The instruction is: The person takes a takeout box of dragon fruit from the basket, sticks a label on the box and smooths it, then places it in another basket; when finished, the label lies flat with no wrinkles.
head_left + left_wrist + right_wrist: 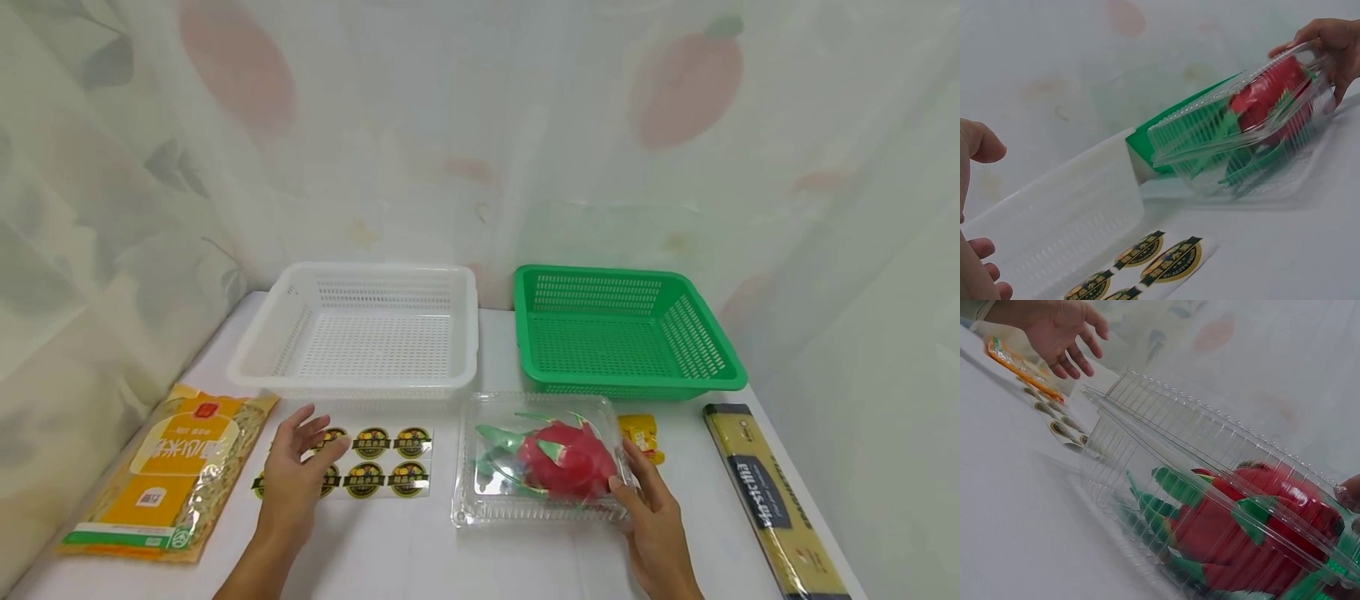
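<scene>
A clear plastic clamshell box (pixel 495 492) with its lid closed holds a red dragon fruit (pixel 566 458) with green tips, and a green piece lies at its left. My right hand (pixel 652 517) grips the box at its right side, thumb near the front and fingers along the edge. Over the left part of a white sheet of round black-and-gold fruit stickers (pixel 365 479), my left hand (pixel 296 467) hovers with fingers relaxed and nothing in them. The left wrist view shows the sticker sheet (pixel 1172 262) below that hand and the box (pixel 1210 144) farther off.
Behind stand a white basket (pixel 352 390) and a green basket (pixel 630 383), side by side. An orange-and-clear food packet (pixel 168 475) lies at the left, a long black-and-gold packet (pixel 772 500) at the right. Partly hidden behind the box is a small yellow packet (pixel 643 433).
</scene>
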Demonstrator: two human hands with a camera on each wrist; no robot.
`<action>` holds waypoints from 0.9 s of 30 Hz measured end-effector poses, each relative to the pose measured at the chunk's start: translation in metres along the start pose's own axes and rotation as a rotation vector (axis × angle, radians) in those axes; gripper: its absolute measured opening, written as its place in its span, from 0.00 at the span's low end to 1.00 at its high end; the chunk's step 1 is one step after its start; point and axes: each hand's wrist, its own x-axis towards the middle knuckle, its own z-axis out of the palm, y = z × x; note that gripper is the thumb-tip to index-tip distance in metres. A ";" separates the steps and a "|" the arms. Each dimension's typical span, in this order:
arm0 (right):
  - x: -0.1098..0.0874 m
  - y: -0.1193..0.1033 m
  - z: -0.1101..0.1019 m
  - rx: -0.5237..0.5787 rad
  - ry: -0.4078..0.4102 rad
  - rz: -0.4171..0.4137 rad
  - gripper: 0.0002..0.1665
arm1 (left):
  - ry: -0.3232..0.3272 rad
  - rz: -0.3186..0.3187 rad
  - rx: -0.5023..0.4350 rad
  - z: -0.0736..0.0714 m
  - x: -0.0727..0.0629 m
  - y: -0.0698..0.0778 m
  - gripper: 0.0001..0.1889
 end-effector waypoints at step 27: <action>0.001 0.004 -0.001 0.021 -0.019 -0.007 0.41 | 0.254 0.109 0.107 -0.032 0.017 -0.027 0.39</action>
